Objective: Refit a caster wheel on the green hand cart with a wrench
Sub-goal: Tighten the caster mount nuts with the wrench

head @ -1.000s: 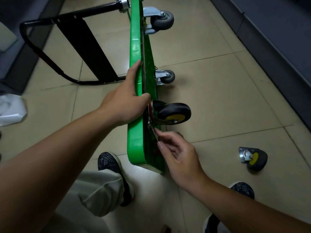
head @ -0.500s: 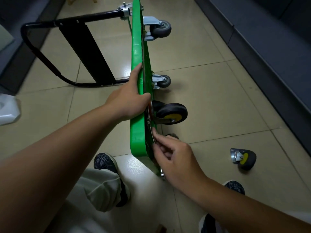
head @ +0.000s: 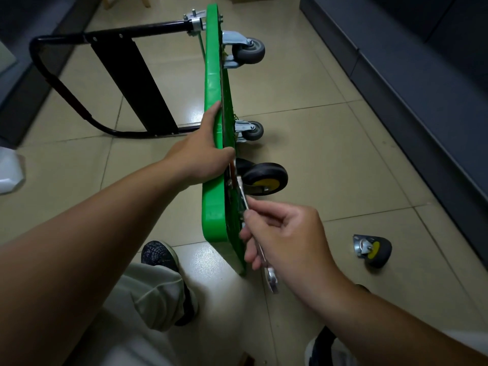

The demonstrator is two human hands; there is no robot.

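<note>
Right hand [head: 285, 239] now wraps the wrench [head: 272, 280] shaft in a full fist, fingers curled round it. Half a second ago those fingers only pinched at the deck underside and the tool was barely in view. The hand now sits lower and further out from the deck than then.

Wrench's free end sticks out below the fist, over the floor [head: 330, 154]. Its other end runs up from the fist to the mount plate of the caster [head: 265, 178]. Can't tell whether it is seated on a nut.

The caster has a black tyre and yellow hub. It sits on the cart [head: 212, 83] underside, just above the fist, same spot as before.

Shoe [head: 158, 256] is down-left of the grip. Loose caster [head: 372, 250] lies on the floor right of the fist, well apart.

Left hand [head: 203, 157] clamps the deck edge just above the caster, thumb on the underside and fingers along the rim. That hold is unchanged.

Cart stands on its side edge. Two grey casters [head: 248, 51] are further up the deck, beyond the left hand. Black handle [head: 126, 83] lies out to the far left.
</note>
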